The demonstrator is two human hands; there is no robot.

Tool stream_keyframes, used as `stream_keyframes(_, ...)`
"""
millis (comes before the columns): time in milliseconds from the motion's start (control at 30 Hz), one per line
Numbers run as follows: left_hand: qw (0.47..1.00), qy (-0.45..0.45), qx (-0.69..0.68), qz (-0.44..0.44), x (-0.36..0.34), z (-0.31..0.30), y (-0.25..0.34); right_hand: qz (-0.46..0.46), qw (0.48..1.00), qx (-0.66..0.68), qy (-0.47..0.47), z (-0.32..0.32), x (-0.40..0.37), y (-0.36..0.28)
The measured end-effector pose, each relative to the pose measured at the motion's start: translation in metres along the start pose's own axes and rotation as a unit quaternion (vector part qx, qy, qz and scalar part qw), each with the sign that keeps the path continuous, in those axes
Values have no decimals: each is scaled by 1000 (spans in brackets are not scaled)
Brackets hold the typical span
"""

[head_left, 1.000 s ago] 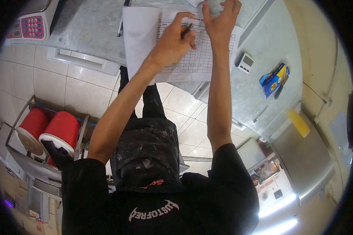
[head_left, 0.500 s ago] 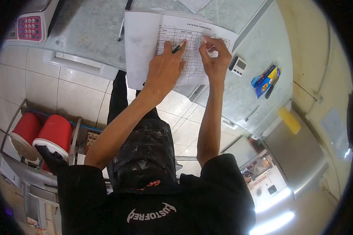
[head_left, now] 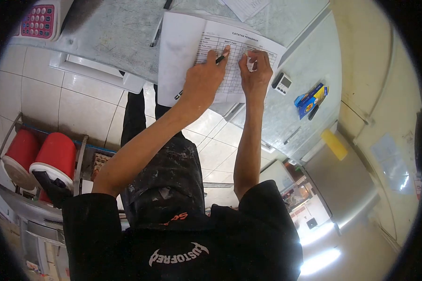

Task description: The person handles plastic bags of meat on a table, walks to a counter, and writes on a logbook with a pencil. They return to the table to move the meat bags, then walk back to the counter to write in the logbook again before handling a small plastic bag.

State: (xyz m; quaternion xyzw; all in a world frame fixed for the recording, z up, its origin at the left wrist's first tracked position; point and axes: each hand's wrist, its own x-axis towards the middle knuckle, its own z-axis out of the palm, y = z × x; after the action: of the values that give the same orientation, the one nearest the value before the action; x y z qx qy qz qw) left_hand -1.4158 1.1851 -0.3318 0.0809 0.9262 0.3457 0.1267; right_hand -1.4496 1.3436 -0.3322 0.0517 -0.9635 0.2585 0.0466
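A printed record sheet, a ruled table headed "CATATAN PEMASAKAN", lies on the counter with other pages turned over to its left. My left hand rests on the sheet, fingers stretched toward the upper rows. Between those fingers sits a dark pen, mostly covered by the hand. Over the right-hand columns, my right hand is closed in a pinch, fingers curled. A small white thing shows at its fingertips, too small to name.
Right of the sheet lie a white digital timer and a blue and yellow packet. A scale with pink keys stands at the counter's left end. Red drink coolers sit on a rack at lower left.
The camera view has shifted slightly. My right hand has moved a little down the sheet, and its fingers have curled closer together. My left hand stays on the page with the pen.
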Motion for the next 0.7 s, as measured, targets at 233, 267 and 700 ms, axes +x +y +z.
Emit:
stream_keyframes(233,998,-8,65,-5,3,8,6,-19,998,-4,-52,-4,7,-1)
stream_keyframes(267,998,-27,61,-16,4,9,5,-24,998,4,-62,-3,8,-1)
stream_keyframes(700,995,0,101,-22,6,13,7,1,998,40,-47,1,9,-13)
